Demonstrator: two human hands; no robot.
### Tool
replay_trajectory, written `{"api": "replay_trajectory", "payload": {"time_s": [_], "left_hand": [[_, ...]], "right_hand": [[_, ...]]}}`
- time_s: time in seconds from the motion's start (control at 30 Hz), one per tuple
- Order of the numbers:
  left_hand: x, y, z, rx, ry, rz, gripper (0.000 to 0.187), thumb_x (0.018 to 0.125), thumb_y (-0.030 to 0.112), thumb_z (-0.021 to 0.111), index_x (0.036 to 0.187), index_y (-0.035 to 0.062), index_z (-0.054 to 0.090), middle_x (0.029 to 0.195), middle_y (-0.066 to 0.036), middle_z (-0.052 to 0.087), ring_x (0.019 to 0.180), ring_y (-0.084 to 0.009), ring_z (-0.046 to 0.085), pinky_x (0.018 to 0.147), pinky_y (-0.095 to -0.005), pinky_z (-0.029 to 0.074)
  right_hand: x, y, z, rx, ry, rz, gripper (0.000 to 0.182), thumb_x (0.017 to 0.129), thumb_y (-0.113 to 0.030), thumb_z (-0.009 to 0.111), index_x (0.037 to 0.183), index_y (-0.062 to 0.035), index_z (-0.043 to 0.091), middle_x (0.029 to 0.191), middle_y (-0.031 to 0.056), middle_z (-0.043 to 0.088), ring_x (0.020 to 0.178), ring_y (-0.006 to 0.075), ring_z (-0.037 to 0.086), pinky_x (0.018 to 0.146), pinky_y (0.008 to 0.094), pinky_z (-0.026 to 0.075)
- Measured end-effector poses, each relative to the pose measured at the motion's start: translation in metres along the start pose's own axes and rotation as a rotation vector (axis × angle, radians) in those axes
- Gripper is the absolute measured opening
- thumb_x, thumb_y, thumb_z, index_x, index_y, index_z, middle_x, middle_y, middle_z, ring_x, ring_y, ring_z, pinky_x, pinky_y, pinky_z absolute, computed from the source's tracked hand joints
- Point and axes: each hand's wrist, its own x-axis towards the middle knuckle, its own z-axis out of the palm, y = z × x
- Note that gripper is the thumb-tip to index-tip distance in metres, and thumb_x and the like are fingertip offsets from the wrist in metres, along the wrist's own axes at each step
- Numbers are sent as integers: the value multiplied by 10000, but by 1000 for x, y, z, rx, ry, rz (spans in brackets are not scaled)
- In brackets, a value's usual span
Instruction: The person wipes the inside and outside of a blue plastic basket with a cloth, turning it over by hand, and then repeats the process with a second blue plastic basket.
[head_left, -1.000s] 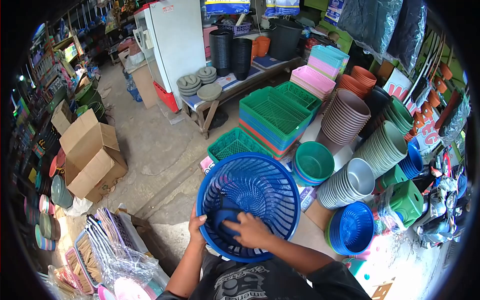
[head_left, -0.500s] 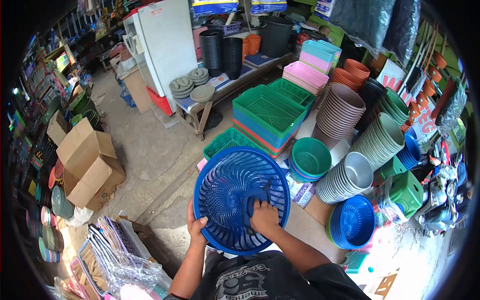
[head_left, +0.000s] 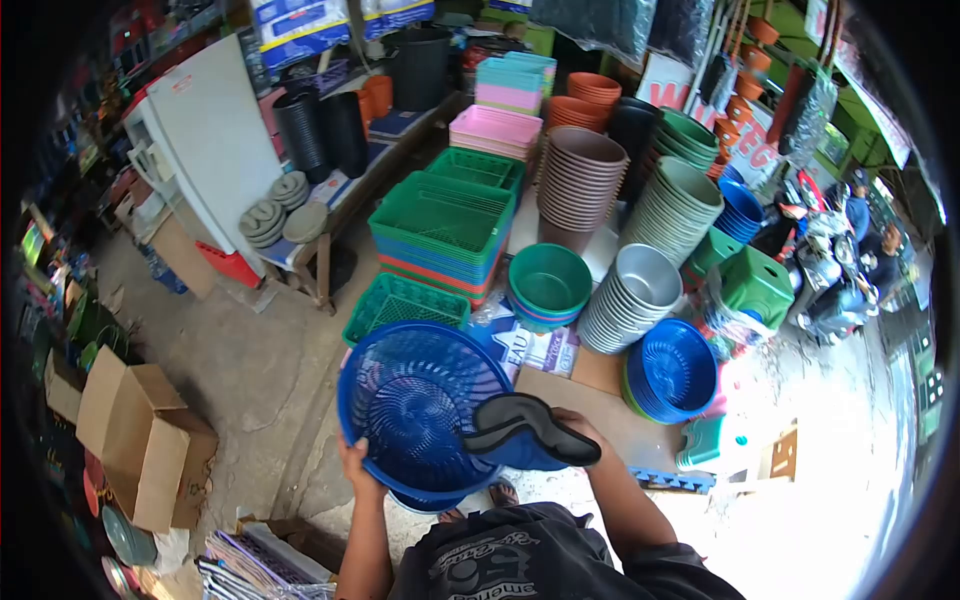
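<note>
A large blue plastic basket (head_left: 420, 400) with slotted walls is tilted in front of my body, its opening facing up. My left hand (head_left: 362, 465) grips its lower left rim, with the thumb over the edge. My right hand (head_left: 580, 428) is closed on a folded dark blue cloth (head_left: 530, 432) with black edging, whose exact kind I cannot make out. The cloth overlaps the basket's right rim and hides part of it. Most of the right fingers are behind the cloth. Beneath the basket, another blue rim shows, close to my feet.
Ahead stand stacked green baskets (head_left: 440, 215), green basins (head_left: 550, 280), silver pails (head_left: 632, 295) and blue baskets (head_left: 672, 370). An open cardboard box (head_left: 145, 440) sits on the floor at left. Behind are a wooden bench (head_left: 325, 265) and a white fridge (head_left: 215, 150). Motorbikes (head_left: 835, 265) stand at far right.
My right hand has lifted the cloth out of the basket's inside to its right rim. The view has turned right. My left hand still holds the rim.
</note>
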Motion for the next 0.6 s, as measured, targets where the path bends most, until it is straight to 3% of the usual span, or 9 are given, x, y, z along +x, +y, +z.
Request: {"api": "replay_trajectory", "payload": {"time_s": [0.07,0.1,0.17,0.27,0.3,0.4,0.47,0.57,0.6], "left_hand": [[11,0,-11,-59,-23,-102,662,735,325,569,1301,16,422,1208,-134,536,1082,-281,535,945,-423,432],[13,5,-9,-143,-36,-167,640,749,361,547,1291,36,448,1221,-133,536,1092,-289,532,944,-436,433],[15,8,1,-209,-86,-295,622,762,397,525,1280,56,473,1234,-132,536,1103,-296,528,943,-448,434],[14,7,34,-290,-148,-342,602,811,449,468,1277,70,498,1249,-115,553,1117,-305,546,929,-456,465],[13,4,48,-282,-178,-369,602,811,449,468,1277,70,498,1249,-115,553,1117,-305,546,929,-456,465],[11,-8,77,-336,-235,-410,582,815,429,467,1273,72,505,1247,-115,557,1120,-301,546,935,-447,466],[15,-27,92,-296,-359,-407,547,816,394,474,1256,73,521,1228,-112,571,1118,-297,548,940,-439,467],[27,-52,108,-72,-455,-601,520,798,351,502,1236,72,537,1206,-115,585,1101,-294,560,939,-431,468],[32,-64,115,-62,-467,-597,520,798,351,502,1236,72,537,1206,-115,585,1101,-294,560,939,-431,468]], "right_hand": [[-26,-12,6,-1209,14,-803,329,834,-91,558,1124,59,601,1124,131,616,911,182,629,813,317,505],[-39,-15,22,-741,134,-573,301,749,-55,573,1021,57,635,1094,133,625,910,179,624,780,295,502],[-66,-27,54,-409,472,-216,286,691,-49,575,954,55,619,1012,116,626,863,170,613,763,283,490],[-76,13,18,-229,673,-265,318,658,-51,585,958,55,579,927,89,608,794,178,597,732,274,485],[-81,17,14,-432,707,-250,407,652,-46,576,1045,48,528,929,86,567,812,189,578,730,274,480],[-90,22,7,-564,704,-342,612,644,-43,583,1235,37,446,1122,138,546,973,227,560,793,316,482],[-105,1,30,-344,564,-193,809,644,-94,605,1396,-5,321,1311,163,463,1138,251,491,946,354,415],[-115,1,-6,-276,421,-439,906,665,-158,610,1472,-48,211,1386,160,421,1210,263,448,1053,365,311],[-124,-7,-11,-86,431,-384,879,696,-215,594,1472,-46,217,1399,150,405,1253,262,411,1076,355,266]]}}
